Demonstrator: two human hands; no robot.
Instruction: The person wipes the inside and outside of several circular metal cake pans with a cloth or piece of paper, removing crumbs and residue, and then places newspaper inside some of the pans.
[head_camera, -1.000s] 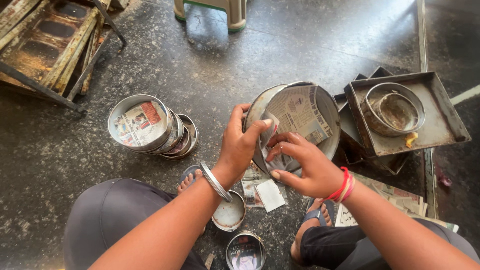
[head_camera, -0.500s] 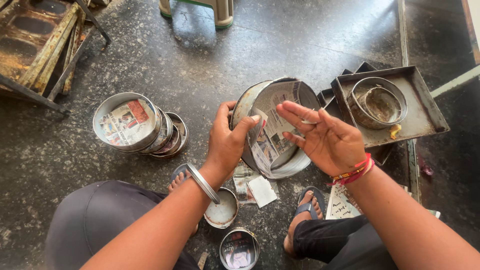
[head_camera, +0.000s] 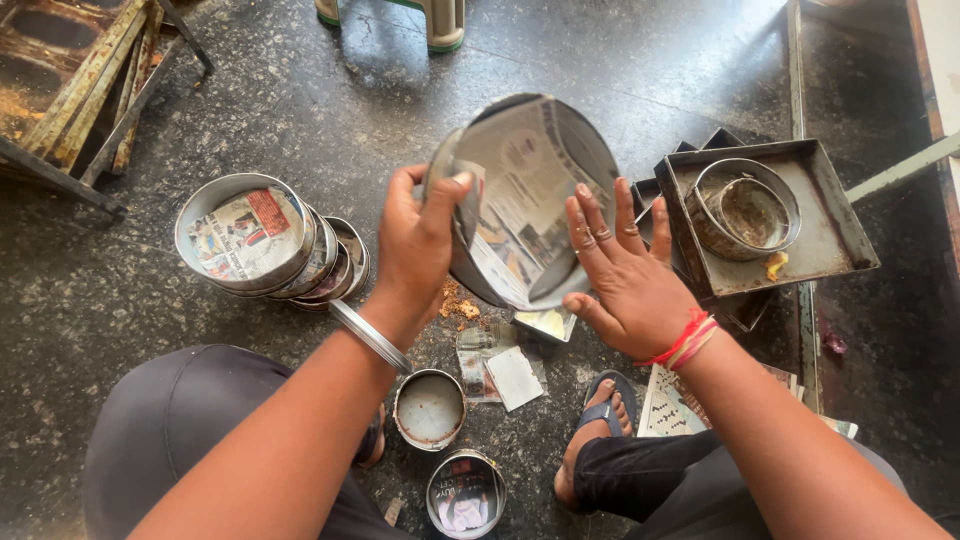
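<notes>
- Head view looks down on a seated person's two bare hands over a dark speckled floor (head_camera: 250, 100).
- Left hand (head_camera: 415, 250) grips a round metal tin (head_camera: 520, 200) by its left rim, thumb over the edge and fingers curled behind; the tin is held tilted, its open side turned toward the camera, above the floor between the knees.
- Printed paper (head_camera: 525, 190) lines the inside of the tin, covering its bottom and running up the wall.
- Right hand (head_camera: 625, 275) is open, fingers straight and slightly spread, holding nothing; its fingertips lie against the tin's right lower rim and the paper there.
- A steel bangle (head_camera: 368, 336) sits on the left wrist and red thread (head_camera: 685, 340) on the right wrist.
- Left of the hands, a leaning stack of paper-lined tins (head_camera: 265, 240) rests on the floor.
- Right of the hands, a square tray (head_camera: 830, 225) holds a round ring mould (head_camera: 745, 205), with more square trays beneath it.
- Below the tin lie paper scraps (head_camera: 510, 375), some crumbs (head_camera: 458, 303) and two small tins (head_camera: 430, 408), one just beside the left forearm, the other nearer the camera.
- A sandalled foot (head_camera: 600, 420) is just beside folded printed paper on the right.
- Rusty rack (head_camera: 70, 70) stands at the upper left.
</notes>
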